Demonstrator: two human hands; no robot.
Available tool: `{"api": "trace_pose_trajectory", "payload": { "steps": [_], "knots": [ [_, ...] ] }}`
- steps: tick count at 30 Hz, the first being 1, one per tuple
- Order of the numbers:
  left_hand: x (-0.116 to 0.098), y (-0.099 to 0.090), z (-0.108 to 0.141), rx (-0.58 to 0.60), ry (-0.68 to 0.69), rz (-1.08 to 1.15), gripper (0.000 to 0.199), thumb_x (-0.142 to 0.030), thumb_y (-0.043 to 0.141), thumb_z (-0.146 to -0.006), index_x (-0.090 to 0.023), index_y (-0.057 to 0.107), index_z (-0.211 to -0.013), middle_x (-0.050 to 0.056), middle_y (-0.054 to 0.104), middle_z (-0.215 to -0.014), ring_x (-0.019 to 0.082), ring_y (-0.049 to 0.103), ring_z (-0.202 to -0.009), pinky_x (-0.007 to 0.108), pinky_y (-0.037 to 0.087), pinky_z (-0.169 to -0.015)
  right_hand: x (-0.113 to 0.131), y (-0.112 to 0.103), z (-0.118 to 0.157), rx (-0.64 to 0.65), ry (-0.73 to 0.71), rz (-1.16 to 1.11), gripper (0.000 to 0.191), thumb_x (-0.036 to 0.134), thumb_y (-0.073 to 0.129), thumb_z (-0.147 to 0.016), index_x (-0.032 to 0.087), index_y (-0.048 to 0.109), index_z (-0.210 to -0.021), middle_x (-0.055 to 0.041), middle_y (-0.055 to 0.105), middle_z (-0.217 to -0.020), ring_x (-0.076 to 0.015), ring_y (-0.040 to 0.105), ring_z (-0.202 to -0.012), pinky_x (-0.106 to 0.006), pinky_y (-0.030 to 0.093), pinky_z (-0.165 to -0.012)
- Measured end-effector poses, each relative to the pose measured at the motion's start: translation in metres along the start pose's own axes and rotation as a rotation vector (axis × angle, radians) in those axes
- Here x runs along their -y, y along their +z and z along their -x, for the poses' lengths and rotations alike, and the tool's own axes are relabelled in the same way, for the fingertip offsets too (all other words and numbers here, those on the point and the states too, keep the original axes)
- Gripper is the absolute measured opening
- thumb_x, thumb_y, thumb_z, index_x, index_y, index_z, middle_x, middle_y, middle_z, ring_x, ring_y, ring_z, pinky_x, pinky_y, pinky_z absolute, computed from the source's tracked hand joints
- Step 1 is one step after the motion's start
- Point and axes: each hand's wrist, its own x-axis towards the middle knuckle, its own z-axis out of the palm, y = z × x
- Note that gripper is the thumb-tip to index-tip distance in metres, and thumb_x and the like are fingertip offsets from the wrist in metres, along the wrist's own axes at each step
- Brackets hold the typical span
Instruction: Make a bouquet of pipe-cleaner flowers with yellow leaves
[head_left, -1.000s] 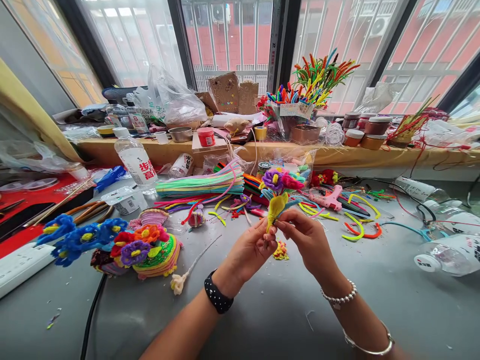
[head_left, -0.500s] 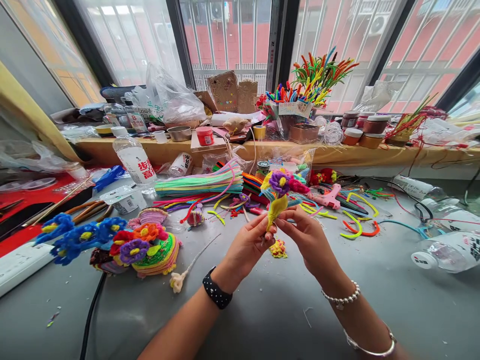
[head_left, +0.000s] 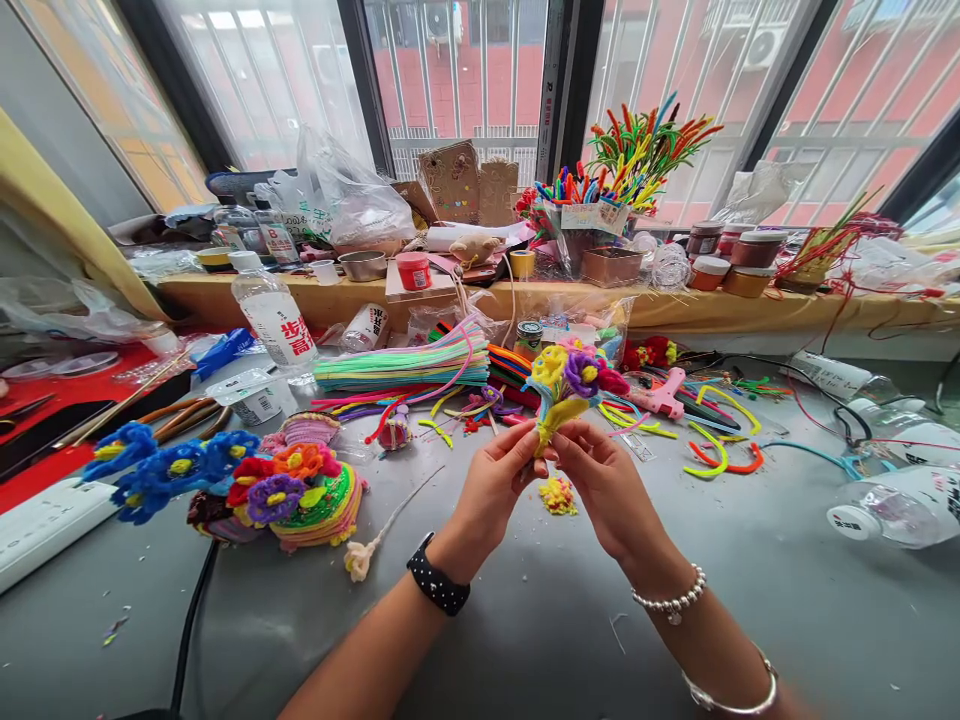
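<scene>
Between both hands, above the grey table [head_left: 540, 640], is a small bouquet of pipe-cleaner flowers [head_left: 581, 373] in yellow, purple and red, with a yellow wrap at its base. My left hand [head_left: 499, 475] pinches the stem end from the left, fingers closed. From the right, my right hand [head_left: 600, 480] pinches the yellow wrap between thumb and fingers. The fingers partly hide the stems. Beneath the hands lies a small red-and-yellow fuzzy piece [head_left: 558, 496]. A pale flower on a long stem [head_left: 361, 558] rests to the left.
Blue flowers [head_left: 180, 467] and a striped, flower-covered piece [head_left: 322, 505] are at left. Behind lies a bundle of pastel pipe cleaners [head_left: 397, 365]. A pink glue gun [head_left: 664, 395] sits right of the hands; plastic bottles [head_left: 900, 510] lie far right. A white power strip [head_left: 52, 530] is at the left edge.
The bouquet has turned, so its yellow flower shows more fully. My right hand has shifted slightly left, closer to my left hand. The view has moved a little.
</scene>
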Motion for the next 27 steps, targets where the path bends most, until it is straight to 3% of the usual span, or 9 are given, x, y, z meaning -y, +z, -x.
{"api": "trace_pose_trajectory", "payload": {
  "steps": [7, 15, 20, 27],
  "knots": [
    [0.002, -0.002, -0.002, -0.087, 0.169, -0.173, 0.022, -0.023, 0.066, -0.065, -0.013, 0.067, -0.084, 0.002, 0.064, -0.066, 0.006, 0.052, -0.051, 0.020, 0.045, -0.056, -0.002, 0.002, -0.001, -0.063, 0.074, -0.096, 0.012, 0.024, 0.072, -0.058, 0.019, 0.068, -0.069, 0.0016, 0.065, -0.069, -0.0096, 0.055, -0.068, -0.023, 0.041, -0.069],
    [0.000, -0.006, -0.002, 0.042, -0.148, 0.116, 0.013, -0.019, 0.064, -0.069, -0.012, 0.064, -0.080, -0.001, 0.057, -0.061, 0.001, 0.048, -0.049, 0.011, 0.043, -0.052, -0.005, 0.000, -0.003, 0.004, 0.073, -0.139, 0.009, 0.025, 0.070, -0.061, 0.020, 0.067, -0.068, 0.0038, 0.063, -0.064, -0.0070, 0.055, -0.063, -0.021, 0.043, -0.067],
    [0.001, -0.007, -0.003, 0.088, -0.224, 0.221, 0.006, -0.016, 0.062, -0.071, -0.011, 0.062, -0.073, -0.001, 0.054, -0.062, 0.000, 0.047, -0.048, 0.010, 0.042, -0.050, 0.001, -0.004, -0.004, -0.041, -0.176, 0.215, 0.010, 0.025, 0.068, -0.064, 0.019, 0.062, -0.070, 0.0017, 0.061, -0.068, -0.0108, 0.055, -0.064, -0.025, 0.044, -0.063],
    [0.001, -0.007, -0.002, 0.107, -0.289, 0.240, 0.005, -0.015, 0.059, -0.073, -0.011, 0.060, -0.075, -0.001, 0.053, -0.063, 0.000, 0.046, -0.048, 0.010, 0.042, -0.049, 0.011, -0.009, -0.001, -0.143, -0.766, 0.862, 0.003, 0.019, 0.061, -0.071, 0.020, 0.058, -0.071, 0.0001, 0.051, -0.072, -0.0112, 0.047, -0.060, -0.025, 0.041, -0.053]
  ]
}}
